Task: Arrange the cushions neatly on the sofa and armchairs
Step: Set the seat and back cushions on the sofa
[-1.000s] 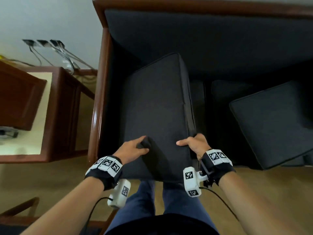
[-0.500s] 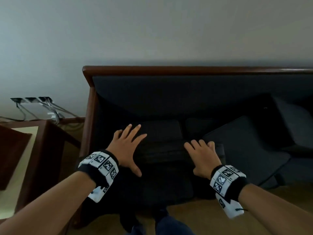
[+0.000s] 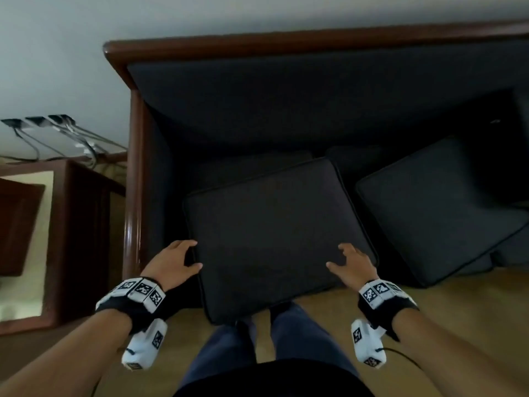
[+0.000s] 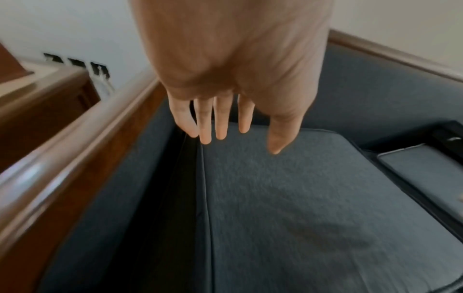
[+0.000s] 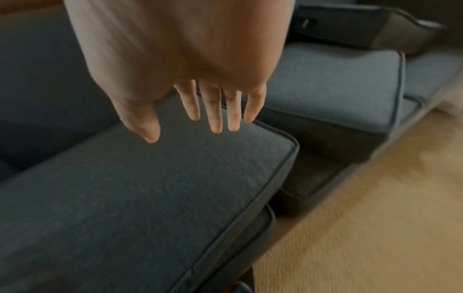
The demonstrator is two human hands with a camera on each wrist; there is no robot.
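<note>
A dark grey square cushion [image 3: 274, 233] lies flat on the left seat of the wood-framed sofa [image 3: 286, 38], and its near edge overhangs the front. My left hand [image 3: 180, 257] is at its near left edge, fingers straight and relaxed [image 4: 220, 126] just over the piping. Over the near right corner is my right hand [image 3: 350, 263], fingers spread and loose [image 5: 215, 119]. Neither hand holds the cushion [image 4: 288, 198] [image 5: 150, 188]. A second dark cushion [image 3: 435, 210] [image 5: 325, 85] lies skewed on the seat to the right.
The sofa's wooden arm [image 3: 134, 196] [image 4: 75, 150] runs close to my left hand. A wooden side table [image 3: 65, 239] stands left of it, with wall sockets and cables [image 3: 57, 130] behind. Tan floor [image 3: 458, 310] [image 5: 363, 218] lies in front. Another cushion [image 5: 375, 25] sits further right.
One second ago both hands gripped the near end of the cushion, which stood tilted up. They have let go; the cushion now lies flat and both hands are open at its near corners.
</note>
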